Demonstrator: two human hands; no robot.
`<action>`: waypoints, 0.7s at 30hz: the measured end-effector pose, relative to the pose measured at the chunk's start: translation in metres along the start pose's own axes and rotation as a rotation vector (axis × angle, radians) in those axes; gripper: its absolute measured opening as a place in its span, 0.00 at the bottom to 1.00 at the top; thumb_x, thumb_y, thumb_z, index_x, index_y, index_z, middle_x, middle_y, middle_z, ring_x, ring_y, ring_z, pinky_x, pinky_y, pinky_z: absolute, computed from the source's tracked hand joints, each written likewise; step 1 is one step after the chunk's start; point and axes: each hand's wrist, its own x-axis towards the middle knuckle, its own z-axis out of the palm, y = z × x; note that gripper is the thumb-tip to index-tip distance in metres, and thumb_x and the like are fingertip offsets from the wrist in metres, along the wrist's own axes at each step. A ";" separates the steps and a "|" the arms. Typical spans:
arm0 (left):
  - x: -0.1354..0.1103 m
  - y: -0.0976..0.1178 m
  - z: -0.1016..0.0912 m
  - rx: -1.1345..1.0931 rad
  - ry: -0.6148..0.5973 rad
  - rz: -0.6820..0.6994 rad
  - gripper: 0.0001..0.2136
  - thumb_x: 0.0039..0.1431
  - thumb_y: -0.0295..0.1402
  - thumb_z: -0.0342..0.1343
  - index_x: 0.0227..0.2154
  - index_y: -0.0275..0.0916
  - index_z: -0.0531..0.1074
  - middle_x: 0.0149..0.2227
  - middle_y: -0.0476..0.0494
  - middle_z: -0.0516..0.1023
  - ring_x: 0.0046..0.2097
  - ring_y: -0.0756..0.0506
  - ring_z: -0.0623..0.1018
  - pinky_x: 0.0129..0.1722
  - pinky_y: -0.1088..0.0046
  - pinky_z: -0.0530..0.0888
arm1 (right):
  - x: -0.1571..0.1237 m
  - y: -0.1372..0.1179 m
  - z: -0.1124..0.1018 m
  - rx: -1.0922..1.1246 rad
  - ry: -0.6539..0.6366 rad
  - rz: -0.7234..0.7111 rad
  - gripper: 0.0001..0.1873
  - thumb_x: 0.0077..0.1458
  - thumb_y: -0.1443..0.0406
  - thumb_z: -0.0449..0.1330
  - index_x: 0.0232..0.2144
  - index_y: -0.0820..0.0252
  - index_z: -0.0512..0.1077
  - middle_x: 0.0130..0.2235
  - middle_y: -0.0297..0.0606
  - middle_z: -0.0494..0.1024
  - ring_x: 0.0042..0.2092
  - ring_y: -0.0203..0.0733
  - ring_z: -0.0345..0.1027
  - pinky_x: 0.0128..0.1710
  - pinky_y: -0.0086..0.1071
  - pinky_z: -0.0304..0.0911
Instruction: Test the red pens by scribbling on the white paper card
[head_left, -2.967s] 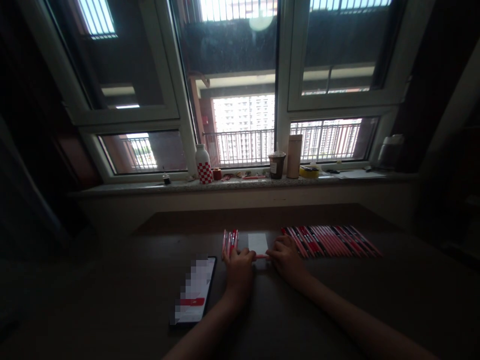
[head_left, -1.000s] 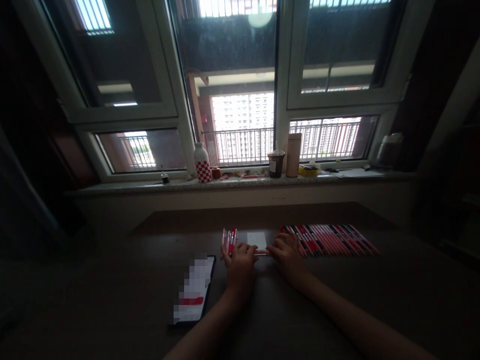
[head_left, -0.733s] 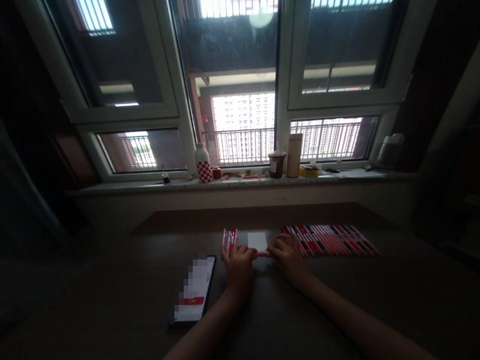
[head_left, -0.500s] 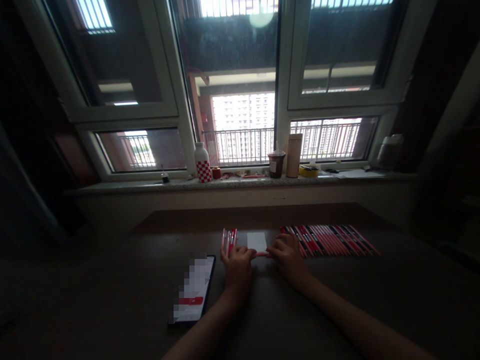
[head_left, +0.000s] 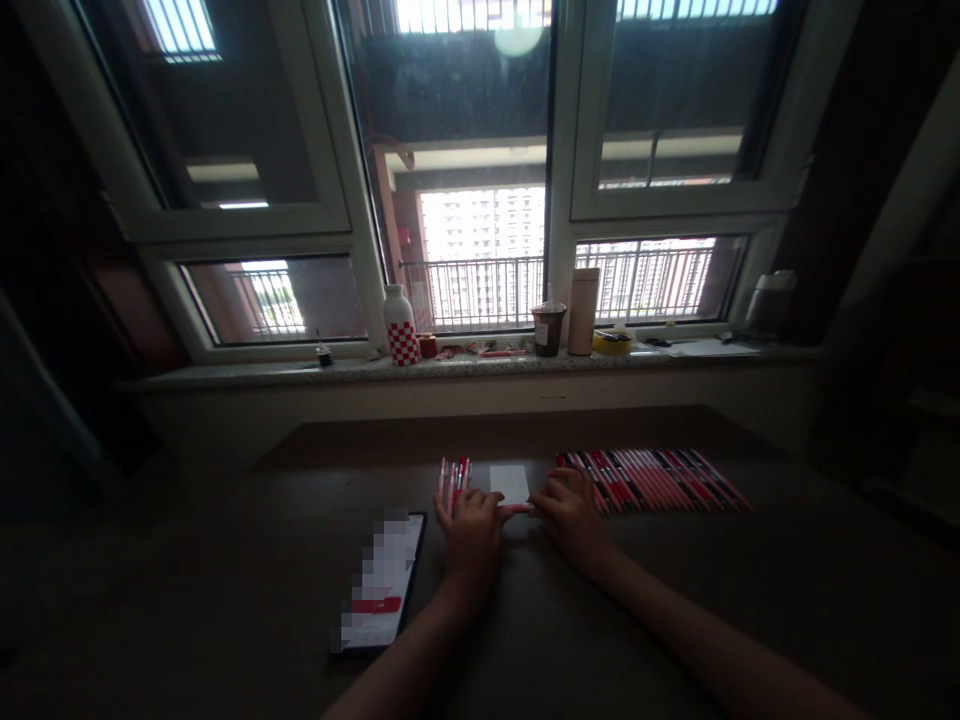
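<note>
Both my hands rest on a dark table (head_left: 675, 600), pinching one red pen (head_left: 516, 508) that lies crosswise between them. My left hand (head_left: 469, 535) grips its left end with curled fingers. My right hand (head_left: 570, 512) grips its right end. Just beyond the pen lies a small white paper slip (head_left: 509, 482). A small bunch of red pens (head_left: 453, 474) lies beside my left hand. A long row of several red and black pens (head_left: 652, 480) stretches out to the right of my right hand.
A phone (head_left: 379, 595) with a lit screen lies left of my left arm. The windowsill (head_left: 262, 372) behind the table holds a red-checked bottle (head_left: 400, 326), a drink cup (head_left: 549, 328), a tall tumbler (head_left: 583, 310) and a yellow tape roll (head_left: 611, 342).
My hands stay pinched on the same pen throughout. The view has shifted slightly, so everything sits a little further left.
</note>
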 end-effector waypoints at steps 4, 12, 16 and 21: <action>-0.001 -0.002 0.002 0.028 0.027 0.047 0.09 0.60 0.34 0.50 0.40 0.48 0.73 0.45 0.48 0.76 0.55 0.40 0.65 0.61 0.42 0.40 | 0.000 0.000 0.000 0.011 -0.001 0.001 0.04 0.52 0.64 0.64 0.33 0.51 0.77 0.32 0.34 0.75 0.50 0.49 0.60 0.57 0.49 0.41; -0.002 -0.001 -0.002 0.033 -0.018 0.009 0.12 0.61 0.30 0.46 0.38 0.49 0.74 0.44 0.48 0.77 0.52 0.41 0.66 0.60 0.41 0.41 | 0.001 -0.001 0.000 -0.023 -0.034 -0.023 0.04 0.54 0.63 0.62 0.33 0.50 0.77 0.32 0.34 0.74 0.49 0.48 0.60 0.58 0.50 0.39; -0.002 -0.001 -0.001 0.026 -0.037 0.003 0.15 0.60 0.27 0.44 0.40 0.49 0.74 0.43 0.48 0.77 0.51 0.41 0.67 0.60 0.41 0.40 | 0.001 0.000 0.000 -0.016 -0.021 -0.029 0.04 0.54 0.63 0.62 0.34 0.49 0.77 0.32 0.34 0.74 0.49 0.48 0.61 0.58 0.50 0.39; -0.001 0.000 0.000 0.012 -0.012 -0.022 0.13 0.61 0.30 0.44 0.41 0.47 0.73 0.43 0.46 0.76 0.51 0.41 0.68 0.60 0.41 0.42 | 0.001 0.000 0.000 0.022 -0.024 -0.019 0.05 0.53 0.65 0.63 0.34 0.49 0.77 0.32 0.34 0.75 0.49 0.49 0.60 0.58 0.50 0.40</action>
